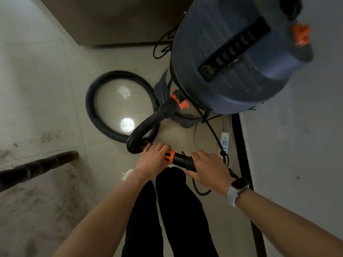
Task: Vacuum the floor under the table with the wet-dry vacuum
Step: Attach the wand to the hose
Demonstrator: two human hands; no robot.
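Vacuuming hasn't begun: my left hand (pixel 154 160) grips the black ribbed hose's orange collar (pixel 169 157), my right hand (pixel 207 167) its black nozzle tube (pixel 183 160), beside the dark-blue drum vacuum (pixel 232 58).

Floor (pixel 46 89): pale glossy tiles, stained at lower left
Wall (pixel 306 145): grey, black skirting
Furniture (pixel 111 19): brown cabinet

We see open tiled floor (pixel 46 89) to our left, crossed only by a dark table leg (pixel 37 166) slanting in low. Ahead, the hose (pixel 104 115) loops on the tiles and blocks a straight path. The vacuum drum (pixel 232 58) fills the upper right, with a black cord (pixel 211 127) and a power strip (pixel 225 140) crowding the strip beside the wall (pixel 297 145).
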